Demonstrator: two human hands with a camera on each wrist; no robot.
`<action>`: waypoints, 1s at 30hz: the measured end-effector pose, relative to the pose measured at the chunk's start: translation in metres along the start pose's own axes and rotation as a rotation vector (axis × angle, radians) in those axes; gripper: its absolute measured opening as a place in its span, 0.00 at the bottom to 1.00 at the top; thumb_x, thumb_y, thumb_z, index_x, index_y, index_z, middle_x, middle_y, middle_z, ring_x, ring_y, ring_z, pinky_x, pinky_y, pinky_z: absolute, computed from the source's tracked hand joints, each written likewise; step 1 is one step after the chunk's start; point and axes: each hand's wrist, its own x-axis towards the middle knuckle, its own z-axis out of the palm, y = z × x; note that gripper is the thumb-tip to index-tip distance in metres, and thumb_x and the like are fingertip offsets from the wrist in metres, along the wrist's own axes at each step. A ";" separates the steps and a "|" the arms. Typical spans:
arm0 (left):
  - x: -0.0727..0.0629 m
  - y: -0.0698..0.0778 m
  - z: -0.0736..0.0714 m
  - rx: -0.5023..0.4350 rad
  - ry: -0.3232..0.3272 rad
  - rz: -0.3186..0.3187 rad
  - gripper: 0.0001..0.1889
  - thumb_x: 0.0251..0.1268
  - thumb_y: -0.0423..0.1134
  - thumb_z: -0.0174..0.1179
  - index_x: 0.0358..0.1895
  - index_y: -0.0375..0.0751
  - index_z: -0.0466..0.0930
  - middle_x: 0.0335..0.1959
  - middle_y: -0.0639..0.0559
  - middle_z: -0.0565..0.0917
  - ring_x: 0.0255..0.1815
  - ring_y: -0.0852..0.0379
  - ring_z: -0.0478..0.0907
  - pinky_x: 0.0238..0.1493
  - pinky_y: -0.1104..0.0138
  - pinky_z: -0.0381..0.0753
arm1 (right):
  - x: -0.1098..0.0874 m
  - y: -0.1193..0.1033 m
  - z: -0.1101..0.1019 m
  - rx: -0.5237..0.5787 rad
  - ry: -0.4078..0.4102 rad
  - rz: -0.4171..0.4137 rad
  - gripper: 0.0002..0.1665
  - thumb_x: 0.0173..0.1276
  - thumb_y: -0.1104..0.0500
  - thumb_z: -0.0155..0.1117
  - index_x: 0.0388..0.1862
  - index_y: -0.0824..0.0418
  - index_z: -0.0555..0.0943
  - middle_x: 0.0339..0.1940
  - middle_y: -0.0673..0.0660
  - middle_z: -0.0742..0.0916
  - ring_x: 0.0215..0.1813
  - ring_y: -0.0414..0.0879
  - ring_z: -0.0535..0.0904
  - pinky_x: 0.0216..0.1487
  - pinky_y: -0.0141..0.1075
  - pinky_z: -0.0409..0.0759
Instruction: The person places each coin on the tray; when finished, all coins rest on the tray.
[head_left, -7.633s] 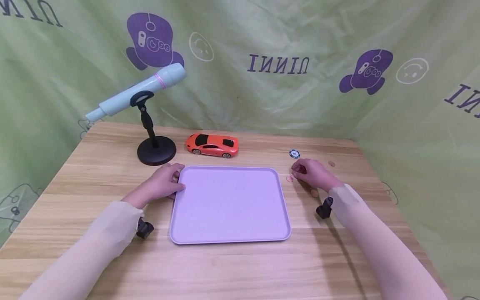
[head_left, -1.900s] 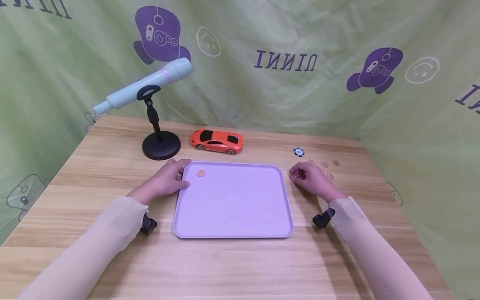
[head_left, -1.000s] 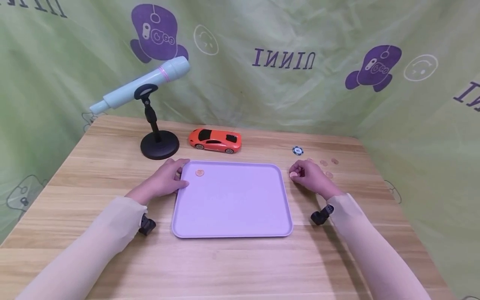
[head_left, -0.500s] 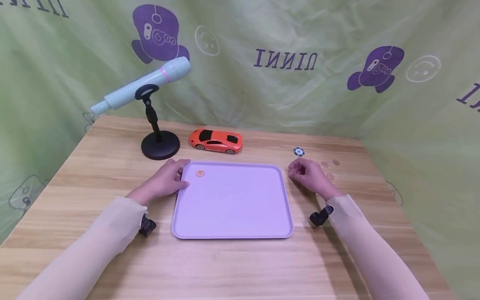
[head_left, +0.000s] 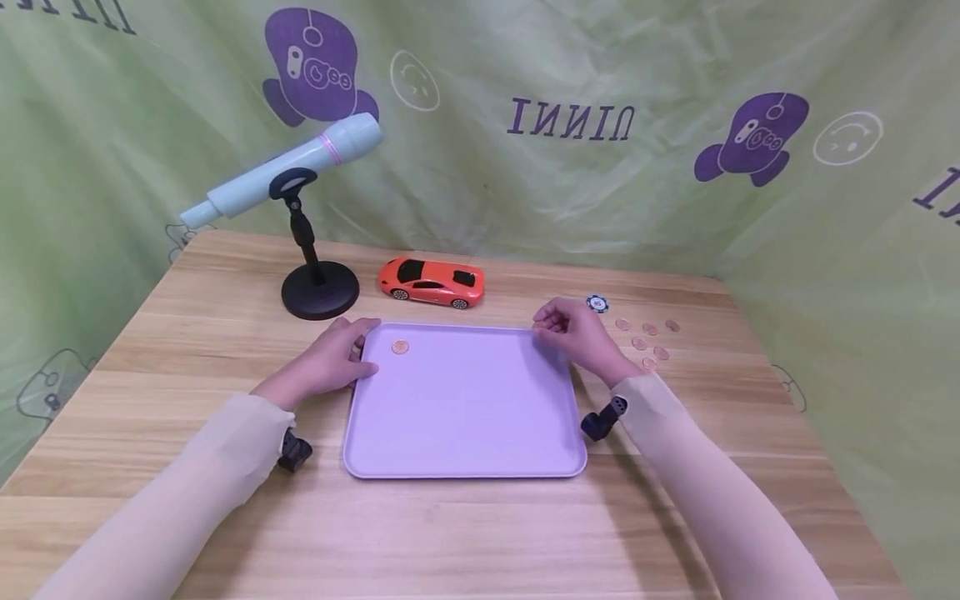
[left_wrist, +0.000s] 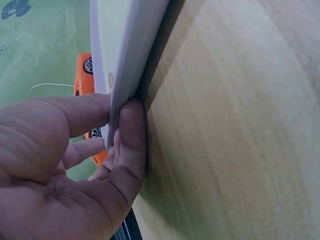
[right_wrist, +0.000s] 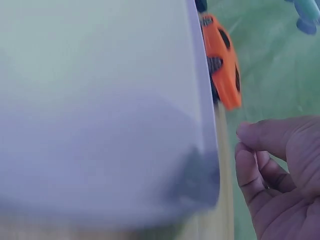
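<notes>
My left hand grips the left edge of a lilac tray, thumb on the rim and fingers curled against its side and underside, as the left wrist view shows. Inside the tray's far left corner lies a copper coin. Over the far right corner, my right hand has thumb and index finger pinched together on a coin, itself almost entirely hidden by the fingertips. In the right wrist view, those fingertips are just beyond the tray's edge. Several more copper coins lie to the right of this hand.
A blue and white poker chip lies behind the right hand. An orange toy car stands behind the tray. At back left, a light blue microphone rests in a black stand. A green printed cloth hangs behind the wooden table.
A coin has appeared in the tray since the oldest frame. My right hand has picked a coin from beside the tray and carried it left over the corner. My left hand stays put.
</notes>
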 end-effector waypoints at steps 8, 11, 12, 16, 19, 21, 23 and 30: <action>0.000 0.000 0.000 0.001 0.004 0.012 0.39 0.70 0.30 0.66 0.80 0.28 0.57 0.58 0.27 0.71 0.41 0.49 0.78 0.38 0.65 0.82 | 0.018 -0.031 0.041 0.057 -0.116 -0.001 0.13 0.69 0.66 0.72 0.52 0.67 0.86 0.45 0.63 0.90 0.45 0.48 0.85 0.47 0.29 0.82; -0.001 0.000 0.000 0.003 0.005 0.009 0.39 0.70 0.31 0.66 0.80 0.28 0.57 0.57 0.28 0.70 0.41 0.49 0.77 0.39 0.65 0.81 | 0.024 -0.041 0.054 0.069 -0.147 -0.017 0.12 0.69 0.65 0.72 0.51 0.65 0.87 0.44 0.62 0.91 0.44 0.46 0.84 0.47 0.30 0.81; -0.001 0.000 0.000 0.005 0.005 0.011 0.39 0.70 0.31 0.66 0.80 0.28 0.57 0.57 0.28 0.70 0.41 0.49 0.77 0.39 0.65 0.81 | 0.026 -0.043 0.059 0.076 -0.151 -0.022 0.12 0.69 0.65 0.72 0.50 0.65 0.87 0.44 0.62 0.91 0.44 0.45 0.84 0.47 0.30 0.81; 0.000 0.000 0.001 0.001 0.006 0.005 0.39 0.71 0.31 0.65 0.80 0.29 0.57 0.57 0.28 0.70 0.42 0.49 0.77 0.39 0.66 0.81 | 0.034 -0.050 0.076 0.122 -0.162 -0.029 0.12 0.67 0.67 0.73 0.49 0.66 0.87 0.43 0.62 0.90 0.42 0.44 0.84 0.45 0.28 0.80; 0.001 -0.001 0.001 -0.002 0.008 0.003 0.39 0.71 0.31 0.65 0.81 0.30 0.57 0.58 0.28 0.70 0.42 0.49 0.77 0.39 0.66 0.81 | 0.037 -0.055 0.086 0.144 -0.179 -0.026 0.12 0.67 0.68 0.73 0.49 0.68 0.86 0.43 0.63 0.90 0.40 0.42 0.84 0.42 0.26 0.81; 0.001 -0.002 0.001 0.001 0.009 0.004 0.39 0.71 0.31 0.65 0.81 0.30 0.57 0.58 0.29 0.71 0.41 0.49 0.76 0.40 0.66 0.80 | 0.039 -0.059 0.092 0.153 -0.195 -0.025 0.11 0.67 0.68 0.73 0.48 0.68 0.85 0.42 0.63 0.90 0.39 0.41 0.83 0.41 0.26 0.81; 0.001 -0.002 0.002 0.005 0.008 0.004 0.39 0.71 0.31 0.64 0.81 0.30 0.57 0.58 0.29 0.71 0.41 0.49 0.76 0.40 0.66 0.80 | 0.040 -0.063 0.097 0.154 -0.205 -0.036 0.10 0.67 0.68 0.72 0.47 0.68 0.85 0.42 0.63 0.90 0.38 0.41 0.83 0.41 0.26 0.82; 0.000 -0.003 0.002 -0.003 0.014 0.009 0.38 0.71 0.31 0.64 0.80 0.29 0.57 0.57 0.28 0.70 0.41 0.49 0.78 0.38 0.66 0.81 | 0.042 -0.073 0.111 0.130 -0.212 -0.081 0.09 0.69 0.66 0.72 0.46 0.67 0.86 0.43 0.62 0.90 0.42 0.43 0.84 0.46 0.27 0.83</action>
